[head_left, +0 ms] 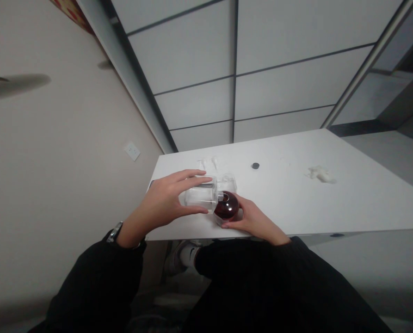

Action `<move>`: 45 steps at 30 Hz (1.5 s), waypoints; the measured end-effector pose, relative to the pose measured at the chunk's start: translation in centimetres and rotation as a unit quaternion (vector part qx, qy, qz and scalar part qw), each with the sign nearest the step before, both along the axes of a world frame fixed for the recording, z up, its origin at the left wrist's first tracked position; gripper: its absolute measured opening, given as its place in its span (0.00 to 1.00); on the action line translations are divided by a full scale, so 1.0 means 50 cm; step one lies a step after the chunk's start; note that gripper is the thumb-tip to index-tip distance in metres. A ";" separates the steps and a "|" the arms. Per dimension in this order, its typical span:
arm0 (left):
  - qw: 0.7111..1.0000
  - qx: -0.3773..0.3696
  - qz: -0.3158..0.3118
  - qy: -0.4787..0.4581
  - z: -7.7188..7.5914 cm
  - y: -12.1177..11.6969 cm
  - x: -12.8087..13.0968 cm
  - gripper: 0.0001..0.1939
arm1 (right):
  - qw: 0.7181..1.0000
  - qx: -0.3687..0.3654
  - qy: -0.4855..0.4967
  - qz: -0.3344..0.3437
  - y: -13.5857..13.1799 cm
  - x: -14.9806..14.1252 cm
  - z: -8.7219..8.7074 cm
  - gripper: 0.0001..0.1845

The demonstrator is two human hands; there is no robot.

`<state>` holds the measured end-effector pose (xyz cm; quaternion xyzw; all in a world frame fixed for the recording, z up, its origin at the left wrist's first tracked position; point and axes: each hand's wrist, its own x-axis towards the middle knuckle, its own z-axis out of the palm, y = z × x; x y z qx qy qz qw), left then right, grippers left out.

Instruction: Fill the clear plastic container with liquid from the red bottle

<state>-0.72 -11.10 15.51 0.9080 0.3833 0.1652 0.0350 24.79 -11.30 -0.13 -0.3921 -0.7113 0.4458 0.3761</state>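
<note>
My left hand (169, 201) grips a clear rectangular glass bottle (201, 196) lying on its side on the white table (296, 199), thumb below and fingers over its top. My right hand (251, 218) wraps round a dark red round bottle (226, 206) that touches the clear bottle's metal neck. Both sit near the table's front left corner. A clear lid or cap (227, 181) lies just behind them.
A small dark disc (255, 165) and a crumpled white tissue (320, 174) lie farther back on the table. Small clear pieces (208, 163) rest near the far left edge. A beige wall with a socket (132, 151) is to the left; frosted panels stand behind.
</note>
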 end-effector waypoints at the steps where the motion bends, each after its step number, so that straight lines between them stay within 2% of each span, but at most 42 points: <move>1: 1.000 0.000 0.001 0.003 0.000 0.000 0.000 0.31 | 1.000 -0.001 0.001 0.001 0.000 0.000 0.000 0.45; 20: 1.000 0.000 -0.002 0.026 0.019 0.005 0.016 0.30 | 1.000 -0.011 0.004 0.006 0.002 0.001 0.003 0.48; 45: 1.000 -0.001 -0.011 0.028 0.027 0.005 0.015 0.26 | 1.000 -0.005 -0.010 -0.002 0.000 0.001 0.008 0.45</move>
